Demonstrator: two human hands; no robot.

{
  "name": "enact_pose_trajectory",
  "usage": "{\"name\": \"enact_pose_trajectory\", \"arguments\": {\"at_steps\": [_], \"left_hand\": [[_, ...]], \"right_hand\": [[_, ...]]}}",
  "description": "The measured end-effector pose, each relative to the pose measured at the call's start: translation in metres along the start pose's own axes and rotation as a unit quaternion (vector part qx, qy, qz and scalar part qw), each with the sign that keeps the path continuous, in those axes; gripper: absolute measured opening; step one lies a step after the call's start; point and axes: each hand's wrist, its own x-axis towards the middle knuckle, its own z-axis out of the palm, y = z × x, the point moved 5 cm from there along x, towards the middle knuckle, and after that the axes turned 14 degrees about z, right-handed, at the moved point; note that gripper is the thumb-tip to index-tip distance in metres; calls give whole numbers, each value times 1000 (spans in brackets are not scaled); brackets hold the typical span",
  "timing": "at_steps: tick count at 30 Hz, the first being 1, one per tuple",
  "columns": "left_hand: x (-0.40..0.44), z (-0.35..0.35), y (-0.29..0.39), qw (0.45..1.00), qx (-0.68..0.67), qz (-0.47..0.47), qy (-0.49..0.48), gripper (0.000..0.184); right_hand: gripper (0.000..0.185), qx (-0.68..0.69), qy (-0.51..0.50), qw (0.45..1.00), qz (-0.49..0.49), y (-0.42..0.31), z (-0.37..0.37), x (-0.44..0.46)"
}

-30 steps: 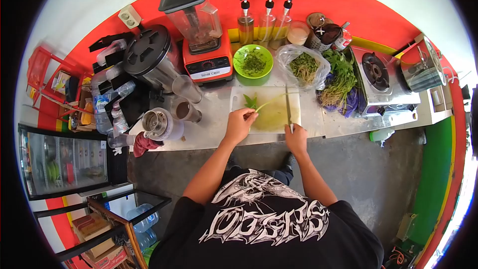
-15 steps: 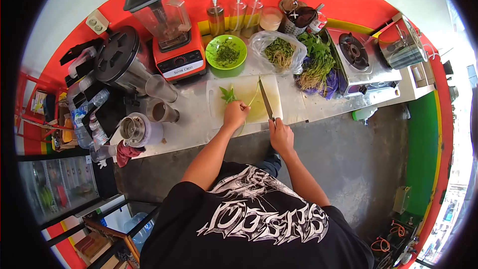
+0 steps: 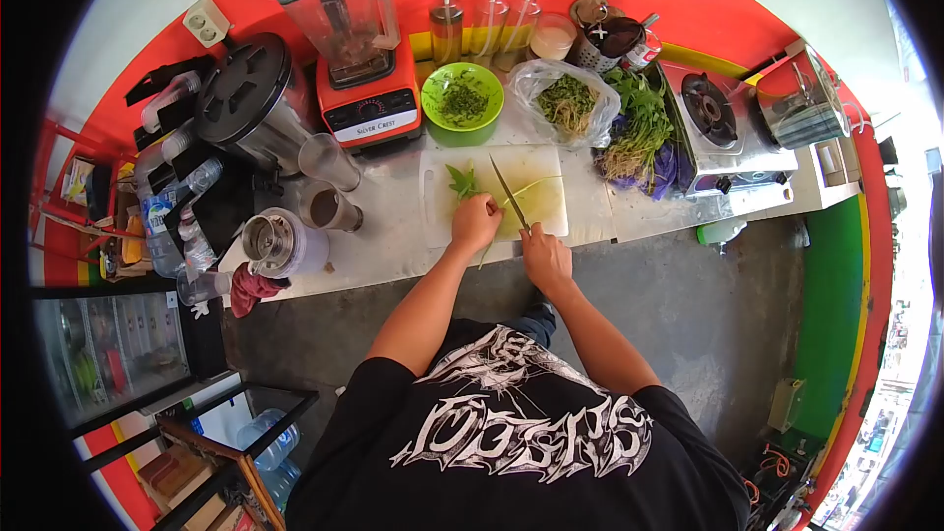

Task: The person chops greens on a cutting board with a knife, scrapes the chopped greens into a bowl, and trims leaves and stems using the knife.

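On the white cutting board [image 3: 548, 219], my left hand [image 3: 476, 222] pinches a thin green stem [image 3: 539, 182] that sticks out on both sides of the fingers. A leafy sprig [image 3: 461, 180] lies just beyond these fingers. My right hand [image 3: 547, 258] is wrapped round a knife handle at the board's near edge. The knife blade [image 3: 508, 191] points away from me and leans left, across or over the stem; whether it touches is unclear. Behind the board stands a green bowl [image 3: 462, 134] with chopped greens [image 3: 460, 101] inside.
A clear plastic bag [image 3: 607, 98] of cut stems and a leafy bunch with roots [image 3: 639, 123] lie back right, near a gas stove [image 3: 712, 108]. A red blender [image 3: 369, 118], pump bottles [image 3: 492, 25] and tall cups [image 3: 330, 209] stand behind and left.
The knife has swung from right of the stem to lean left, closer to my left hand. My right hand has moved slightly left and nearer me. The whole view has shifted a little.
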Motion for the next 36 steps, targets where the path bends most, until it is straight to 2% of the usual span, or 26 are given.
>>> {"name": "enact_pose_trajectory", "arguments": {"at_steps": [11,14,15,16,18,20,21,25,29,31,36], "left_hand": [[-6,4,-4,1000,-15,-1,-9,15],[-15,-8,1,998,-48,-2,34,18],[-17,-13,4,993,-108,-7,46,18],[-18,-18,7,984,-167,-12,60,19],[-14,-35,18,976,-203,-13,83,18],[-12,-53,31,966,-237,-15,105,18],[-11,-60,38,962,-249,-4,109,18],[-15,-86,83,956,-265,20,122,17],[-20,-92,118,966,-239,51,90,17],[-23,-91,131,952,-287,31,102,17],[-27,-89,143,948,-298,56,95,21]], "right_hand": [[35,-37,-48,998,29,-15,21,11],[37,-36,-50,998,7,-12,18,22],[37,-33,-47,998,3,-10,14,26],[38,4,-64,998,-13,-9,11,30],[39,41,-82,995,-39,-8,3,37],[38,154,-82,974,-142,-17,-10,38],[38,154,-85,973,-149,-24,-19,36],[31,337,-163,923,-92,-56,-83,15],[26,487,-197,850,-47,-61,-95,19],[25,500,-195,842,-51,-63,-106,21],[23,536,-183,821,-70,-65,-131,27]]}}
